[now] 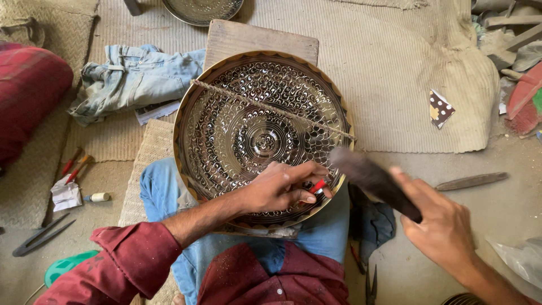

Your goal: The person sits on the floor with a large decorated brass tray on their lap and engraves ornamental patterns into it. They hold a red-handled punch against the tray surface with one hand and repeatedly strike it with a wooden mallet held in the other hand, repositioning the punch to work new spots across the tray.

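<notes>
So you've got the big round engraved metal tray [248, 124] propped on your lap, its far edge leaning on a wooden block [259, 38], and its whole face is covered in rings of little scale-like marks around a centre rosette. A length of twine [271, 108] runs diagonally across the upper part of it, from the upper left rim toward the right rim. Your left hand [279, 189] rests on the lower right part of the tray, fingers curled in tight and pinching a small red-handled tool [317, 186] with its tip down on the metal near the rim. Your right hand [443, 226] is off to the right, clear of the tray, fingers wrapped closed around the handle of a dark hammer [370, 178], which is blurred and sits just beside the tray's right edge, close to the left fingertips. Around you on the floor: a crumpled pair of jeans [132, 79] to the upper left, two red-handled tools [76, 164] on the left by a scrap of white paper [66, 195], a pair of dark dividers [42, 234] further down on the left, a wooden stick [471, 181] to the right, and pliers [370, 285] by your right knee. A second patterned tray [202, 10] peeks in at the top.
</notes>
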